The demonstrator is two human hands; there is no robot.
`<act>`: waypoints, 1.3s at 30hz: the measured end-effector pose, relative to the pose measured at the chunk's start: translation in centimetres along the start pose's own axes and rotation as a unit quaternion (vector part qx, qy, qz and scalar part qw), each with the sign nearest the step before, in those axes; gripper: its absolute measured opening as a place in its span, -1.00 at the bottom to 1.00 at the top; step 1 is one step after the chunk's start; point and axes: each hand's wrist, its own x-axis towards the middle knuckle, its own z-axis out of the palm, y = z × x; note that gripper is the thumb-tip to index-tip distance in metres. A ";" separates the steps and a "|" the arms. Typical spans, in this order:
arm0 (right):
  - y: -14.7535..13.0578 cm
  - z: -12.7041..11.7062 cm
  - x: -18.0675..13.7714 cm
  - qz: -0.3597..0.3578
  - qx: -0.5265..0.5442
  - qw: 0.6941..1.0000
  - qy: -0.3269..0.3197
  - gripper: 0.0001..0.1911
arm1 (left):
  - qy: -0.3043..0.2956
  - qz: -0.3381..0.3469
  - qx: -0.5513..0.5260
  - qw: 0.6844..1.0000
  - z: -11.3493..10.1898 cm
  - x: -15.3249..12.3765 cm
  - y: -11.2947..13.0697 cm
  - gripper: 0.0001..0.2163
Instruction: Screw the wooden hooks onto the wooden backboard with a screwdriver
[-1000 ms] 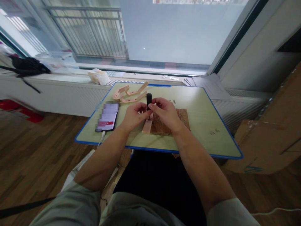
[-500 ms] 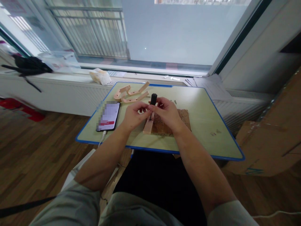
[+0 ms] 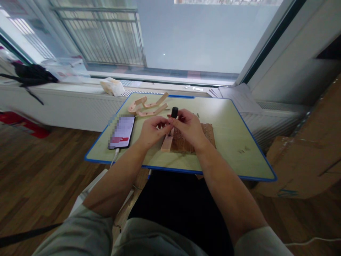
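Observation:
My right hand [image 3: 188, 128] grips a black-handled screwdriver [image 3: 174, 113], tilted slightly to the right, with its tip pointing down at a pale wooden strip [image 3: 167, 143]. The strip lies along the left edge of a brown cork board [image 3: 206, 132]. Beside the tool's shaft, my left hand [image 3: 151, 131] is pinched closed at the fingertips; what it pinches is too small to make out. Both hands meet over the strip's far end.
The green table [image 3: 229, 117] has a blue rim. A phone [image 3: 122, 131] with a cable lies at the left, curved wooden pieces [image 3: 146, 106] behind it. Small screws [image 3: 243, 150] sit at the right. Cardboard boxes [image 3: 306, 167] stand to the right, a windowsill behind.
The screwdriver handle has tipped from upright to leaning right. Both hands stay together over the strip's end.

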 end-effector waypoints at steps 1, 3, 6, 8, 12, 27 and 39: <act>0.1 0.0 0.0 0.002 0.003 1.000 0.003 -0.74 | -0.005 -0.003 -0.007 1.000 0.0 0.0 0.0 -0.83; 0.2 0.1 -0.1 -0.010 0.017 1.000 -0.003 -0.73 | -0.019 -0.009 -0.031 0.999 0.0 0.1 -0.1 -0.84; 0.2 0.1 -0.2 -0.039 0.044 0.998 -0.014 -0.76 | -0.032 -0.019 -0.061 0.997 -0.1 0.2 -0.3 -0.86; 0.2 0.1 -0.2 -0.037 0.046 0.998 -0.015 -0.79 | -0.034 -0.021 -0.070 0.997 -0.2 0.2 -0.4 -0.86; 0.0 0.1 -0.2 0.003 0.028 0.999 -0.023 -0.77 | -0.038 -0.029 -0.074 0.996 -0.2 0.1 -0.3 -0.85; -0.8 -4.3 1.3 0.174 0.495 0.827 0.200 -0.76 | -0.062 -0.109 -0.103 0.987 2.7 0.7 -3.1 -0.50; -0.2 -2.8 1.3 0.291 0.380 0.856 0.195 -0.63 | -0.073 -0.119 -0.110 0.984 3.2 0.7 -3.6 -0.71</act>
